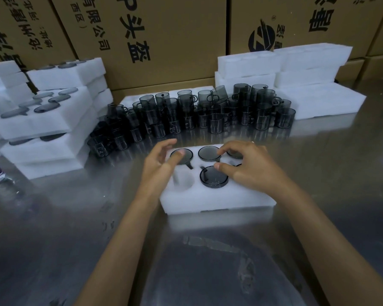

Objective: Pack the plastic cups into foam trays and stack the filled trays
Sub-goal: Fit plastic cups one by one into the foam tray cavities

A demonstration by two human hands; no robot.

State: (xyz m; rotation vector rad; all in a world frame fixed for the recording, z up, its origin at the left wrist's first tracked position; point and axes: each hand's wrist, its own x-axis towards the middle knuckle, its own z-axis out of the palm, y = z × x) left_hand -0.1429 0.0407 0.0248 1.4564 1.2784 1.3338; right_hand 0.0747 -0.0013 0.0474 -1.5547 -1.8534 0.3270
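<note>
A: Where is the foam tray [217,198]?
B: On the steel table [75,228], under both hands. Long axis runs left to right; pockets open upward.

A: Left hand [158,164]?
B: Fingers loosely curled and spread, hovering over the tray's left end. Thumb tip lies on the base of the far-left cup [181,156]. The other fingertips are off the foam, beyond that cup. No grip.

A: Right hand [250,167]?
B: Fingers bent and spread. Thumb tip rests at the rim of the near-middle cup [213,176]; the index tip sits on the edge of the far-middle cup [209,153]. Another cup [233,153] is mostly hidden beneath the fingers. Whether anything is pinched, I cannot tell.

A: Cup orientation?
B: Seated upside down, round bases up, axes vertical. The near-middle one stands proud of the foam. A handle slot shows just nearer than the left thumb.

A: Unfilled pocket [184,181]?
B: Near left, directly below the left thumb.

A: Beyond the fingertips?
B: Loose smoky cups [208,113] stacked upright, handles pointing various ways. Filled trays [42,120] are stacked to the left of the left hand, blank foam trays [296,69] to the far right, cartons [164,36] behind.
</note>
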